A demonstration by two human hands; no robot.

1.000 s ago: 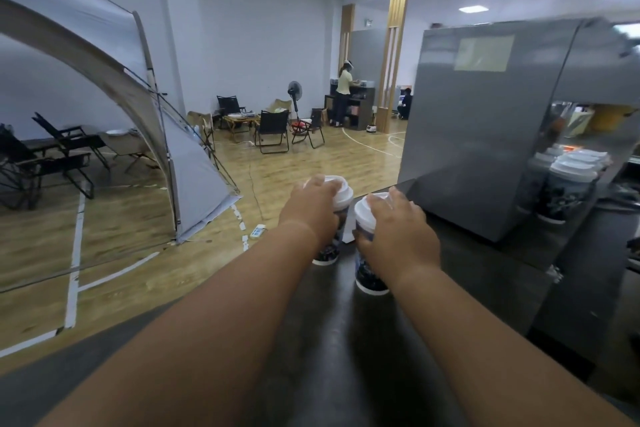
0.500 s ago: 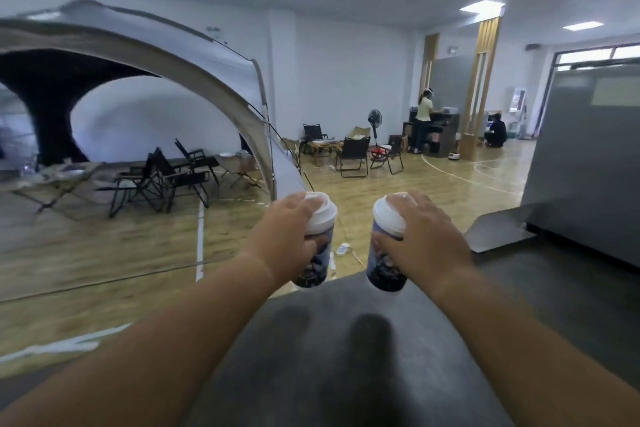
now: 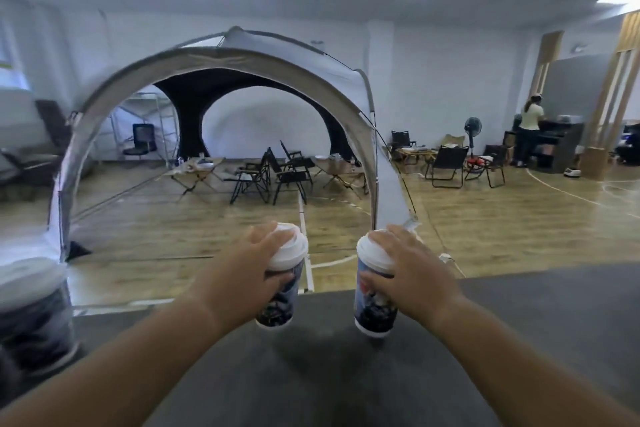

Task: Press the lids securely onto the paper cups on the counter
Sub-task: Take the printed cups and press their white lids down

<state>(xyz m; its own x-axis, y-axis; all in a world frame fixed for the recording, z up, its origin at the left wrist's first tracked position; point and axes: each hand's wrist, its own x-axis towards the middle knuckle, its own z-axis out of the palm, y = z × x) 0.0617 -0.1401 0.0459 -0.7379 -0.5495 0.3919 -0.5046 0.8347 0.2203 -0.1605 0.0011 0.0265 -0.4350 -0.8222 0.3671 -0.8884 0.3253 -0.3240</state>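
Two paper cups, one for each hand. Left cup [image 3: 278,307] gripped by the left hand [image 3: 242,270], right cup [image 3: 374,305] gripped by the right hand [image 3: 412,270]. Side by side at the far edge of the dark counter [image 3: 536,322], with a gap in between. Hard to tell whether resting on the counter or held just above it. Both with tops up, the right cup tipped a little.

Left fingers curled round the side of the left cup: thumb low on the printed part, fingertips up by the left lid [image 3: 291,248]. Right fingers curled the same way round the right cup, spread out and reaching over the rim of the right lid [image 3: 372,255]. Both hands full, so no free hand for pushing. Both lids on already, but how tight, no way to tell.

Now the big thing for the next move. White lids on top, hands at the sides. Probably best to stand each cup flat on the counter first, then let go of the side and bring a flat palm over the top. Push straight down, along the tall way of the cup, never sideways, to avoid a tip and a spill. Left hand nearest the left lid, right hand nearest the right lid, so one each.

Also a third cup [image 3: 31,315], very blurry, far off to the left, closest to the left arm. Behind it all, a big tent [image 3: 221,55] and some folding chairs [image 3: 287,173] on a wood floor [image 3: 485,225].
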